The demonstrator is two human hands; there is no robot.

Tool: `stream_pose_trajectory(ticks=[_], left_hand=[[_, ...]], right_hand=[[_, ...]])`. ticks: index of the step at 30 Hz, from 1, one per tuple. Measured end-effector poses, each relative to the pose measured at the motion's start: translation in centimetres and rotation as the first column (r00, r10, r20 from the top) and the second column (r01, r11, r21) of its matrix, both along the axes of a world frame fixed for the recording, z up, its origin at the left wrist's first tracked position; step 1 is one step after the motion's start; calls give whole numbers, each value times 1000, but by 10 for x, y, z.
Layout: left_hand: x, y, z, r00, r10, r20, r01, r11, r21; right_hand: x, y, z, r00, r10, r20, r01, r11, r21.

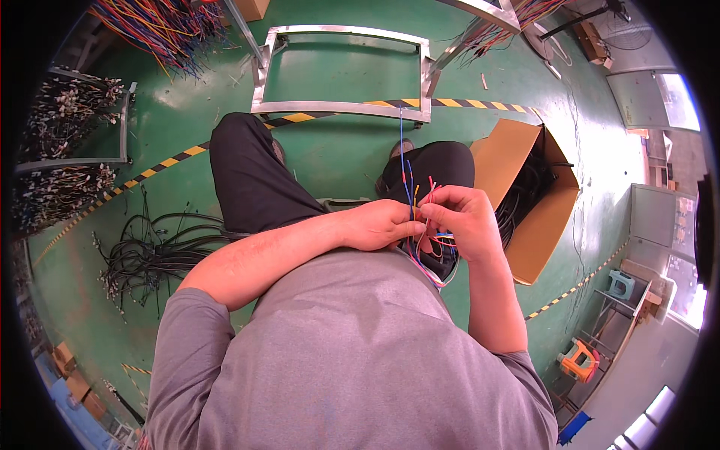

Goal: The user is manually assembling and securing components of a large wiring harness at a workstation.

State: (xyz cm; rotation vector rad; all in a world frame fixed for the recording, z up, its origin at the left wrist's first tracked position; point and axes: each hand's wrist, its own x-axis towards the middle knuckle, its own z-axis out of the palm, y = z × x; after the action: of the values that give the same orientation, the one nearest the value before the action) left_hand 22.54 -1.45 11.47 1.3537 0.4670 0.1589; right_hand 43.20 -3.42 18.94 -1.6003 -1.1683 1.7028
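Left hand: The left hand (384, 226) is closed, thumb against fingers, around the bundle of coloured wires (412, 196), seemingly to steady it.
Right hand: The right hand (466, 214) is pinched, thumb to fingertip, on thin strands just beside the left, perhaps to single them out.
Coloured wires: They lie between the two hands, over the seated person's lap; a long blue strand points up and away, while looser loops hang below the fingers. Holding them close to the body probably keeps the fine ends in easy view.
Cardboard box: Open beside the right knee, the box (504, 161) holds black cables (517, 196), likely kept there within reach.
Floor: On the green floor (334, 161), more dark cables (154, 244) spread beyond the left forearm.
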Motion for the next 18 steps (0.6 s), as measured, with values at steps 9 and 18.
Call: stream_pose_trajectory(ticks=[9, 18], left_hand=[[2, -3, 8, 998, 62, 1, -62, 995, -77], [3, -3, 4, 999, 34, -9, -35, 998, -50]], right_hand=[[-8, 0, 0, 997, 9, 81, -9, 1000, 5], [-9, -6, -2, 995, -76, 68, 70, 994, 79]])
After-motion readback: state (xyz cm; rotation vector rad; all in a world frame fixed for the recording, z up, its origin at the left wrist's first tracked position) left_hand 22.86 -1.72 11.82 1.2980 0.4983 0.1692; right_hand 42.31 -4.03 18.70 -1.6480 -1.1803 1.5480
